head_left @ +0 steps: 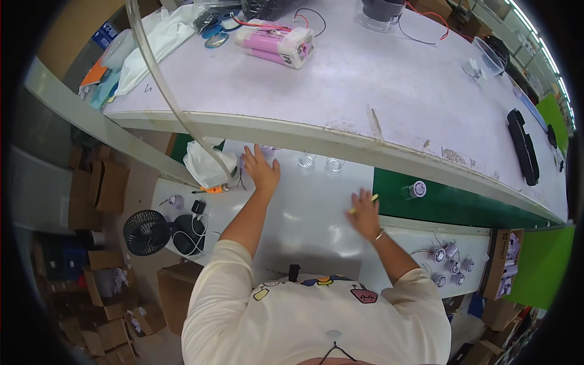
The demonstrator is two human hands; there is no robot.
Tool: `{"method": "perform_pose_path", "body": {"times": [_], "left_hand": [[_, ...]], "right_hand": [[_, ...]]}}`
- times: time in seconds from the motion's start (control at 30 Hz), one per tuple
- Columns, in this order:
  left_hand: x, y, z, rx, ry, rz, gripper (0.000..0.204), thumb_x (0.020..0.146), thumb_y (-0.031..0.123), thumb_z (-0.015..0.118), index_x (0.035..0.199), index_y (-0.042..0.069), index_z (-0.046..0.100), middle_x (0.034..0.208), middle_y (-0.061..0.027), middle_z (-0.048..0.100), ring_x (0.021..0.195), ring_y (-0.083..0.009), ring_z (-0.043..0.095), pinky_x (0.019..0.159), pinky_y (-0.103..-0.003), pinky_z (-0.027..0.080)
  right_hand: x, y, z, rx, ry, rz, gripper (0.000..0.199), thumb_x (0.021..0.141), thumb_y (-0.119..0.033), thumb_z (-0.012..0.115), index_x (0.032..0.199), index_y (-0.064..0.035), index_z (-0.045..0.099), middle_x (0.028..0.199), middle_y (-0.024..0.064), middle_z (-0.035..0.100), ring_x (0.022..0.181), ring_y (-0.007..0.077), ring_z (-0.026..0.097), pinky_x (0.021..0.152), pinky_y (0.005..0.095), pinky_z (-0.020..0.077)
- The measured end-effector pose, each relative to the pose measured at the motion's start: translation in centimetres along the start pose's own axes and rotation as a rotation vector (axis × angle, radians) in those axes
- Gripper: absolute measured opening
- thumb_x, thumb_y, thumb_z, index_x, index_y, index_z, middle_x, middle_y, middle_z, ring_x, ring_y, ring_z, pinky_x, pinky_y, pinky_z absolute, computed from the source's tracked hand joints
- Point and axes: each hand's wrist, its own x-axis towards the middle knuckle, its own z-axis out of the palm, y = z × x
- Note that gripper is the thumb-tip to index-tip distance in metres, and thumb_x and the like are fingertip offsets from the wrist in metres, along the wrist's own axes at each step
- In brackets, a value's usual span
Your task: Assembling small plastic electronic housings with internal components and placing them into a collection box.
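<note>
My left hand [261,169] reaches over the white work surface with its fingers spread and nothing visible in it. Its fingertips are beside a small light-purple thing [269,147], partly hidden under the shelf edge. My right hand [365,218], slightly blurred, is over the right part of the surface. A thin yellow stick-like thing [375,198] shows on both sides of its fingers, so it appears held there; its kind cannot be made out. Two clear round plastic cups [306,161] stand between and beyond my hands. A light-purple round motor-like part [417,189] stands on the green mat [392,198].
A raised white shelf [304,91] crosses ahead, bearing a pink-wrapped battery pack [277,44]. A clear tube [159,79] hangs down at left, near a white bag [208,164]. A black fan [148,232] stands left; several purple motor-like parts [455,266] and a carton [499,264] are right.
</note>
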Motion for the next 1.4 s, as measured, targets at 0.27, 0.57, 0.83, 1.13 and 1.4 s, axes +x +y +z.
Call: {"method": "perform_pose_path", "body": {"times": [0.27, 0.57, 0.83, 1.13, 1.4], "left_hand": [[3.2, -0.9, 1.4, 0.407, -0.377, -0.032, 0.067, 0.073, 0.017, 0.067, 0.134, 0.017, 0.039, 0.142, -0.0163, 0.028, 0.135, -0.0377, 0.020, 0.106, -0.064, 0.012], [-2.8, -0.4, -0.9, -0.210, -0.120, 0.241, 0.041, 0.063, 0.010, 0.076, 0.095, 0.008, 0.051, 0.091, -0.0118, 0.051, 0.082, -0.0295, 0.054, 0.071, -0.042, 0.043], [-13.4, -0.5, -5.1, -1.676, -0.757, -0.759, 0.052, 0.081, 0.014, 0.067, 0.128, 0.007, 0.043, 0.118, -0.0084, 0.050, 0.108, -0.0242, 0.051, 0.086, -0.041, 0.048], [-17.2, 1.1, -11.5, -1.854, -1.274, -0.632, 0.039, 0.086, 0.018, 0.055, 0.123, 0.008, 0.047, 0.118, -0.0123, 0.053, 0.110, -0.0289, 0.052, 0.083, -0.044, 0.049], [-16.2, 8.1, -14.6, -1.520, -1.230, -0.442, 0.041, 0.100, 0.029, 0.035, 0.133, 0.005, 0.041, 0.119, -0.0088, 0.051, 0.110, -0.0191, 0.051, 0.089, -0.037, 0.046]], "right_hand": [[-8.6, -5.5, 0.8, 0.001, -0.136, -0.086, 0.080, 0.077, -0.042, 0.066, 0.134, 0.0047, 0.034, 0.142, 0.0328, 0.019, 0.133, 0.0477, 0.018, 0.102, 0.0645, 0.0174], [-7.7, -5.9, -2.0, 0.245, 0.028, 0.046, 0.050, 0.075, -0.022, 0.068, 0.120, -0.0075, 0.052, 0.141, 0.0187, 0.032, 0.133, 0.0384, 0.027, 0.101, 0.0643, 0.0218], [-10.8, -3.2, -0.5, 0.028, -0.073, -0.166, 0.020, 0.081, -0.019, 0.061, 0.097, -0.0088, 0.054, 0.114, 0.0110, 0.051, 0.118, 0.0292, 0.044, 0.096, 0.0679, 0.0247], [-2.9, -9.1, -33.9, -0.148, 1.031, -0.520, 0.026, 0.072, 0.002, 0.058, 0.098, -0.0014, 0.056, 0.093, 0.0142, 0.059, 0.085, 0.0323, 0.056, 0.074, 0.0408, 0.0450], [1.6, -9.1, -38.8, -0.146, 1.051, -0.353, 0.027, 0.086, -0.015, 0.060, 0.109, -0.0027, 0.060, 0.116, 0.0145, 0.061, 0.113, 0.0295, 0.054, 0.101, 0.0500, 0.0323]]}}
